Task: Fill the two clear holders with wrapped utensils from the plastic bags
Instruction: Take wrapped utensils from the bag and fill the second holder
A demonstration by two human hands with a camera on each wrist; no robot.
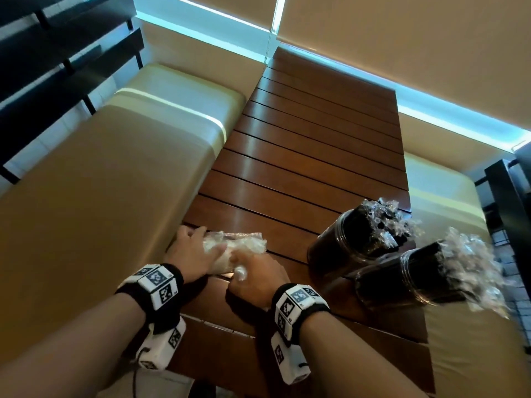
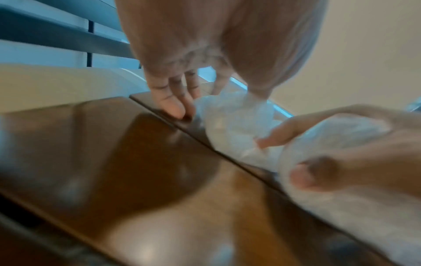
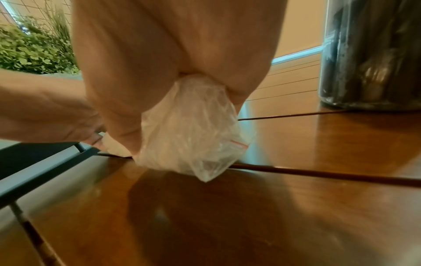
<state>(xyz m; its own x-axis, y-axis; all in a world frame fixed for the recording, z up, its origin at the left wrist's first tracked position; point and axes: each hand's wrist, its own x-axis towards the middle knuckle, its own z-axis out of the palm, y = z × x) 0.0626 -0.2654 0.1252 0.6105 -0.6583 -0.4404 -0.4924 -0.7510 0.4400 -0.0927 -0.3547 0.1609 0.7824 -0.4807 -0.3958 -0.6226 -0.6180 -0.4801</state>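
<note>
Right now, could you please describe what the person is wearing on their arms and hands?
Both hands, the left hand and the right hand, are bare, and the forearms show no sleeves. Each wrist carries a black band with white blocks printed with black-and-white square markers. A white camera unit hangs under each wrist.

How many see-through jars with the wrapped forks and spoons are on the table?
2. One clear holder stands right of the hands on the wooden table; the other holder sits just beside it, nearer the table's right edge. Both look full.
</note>
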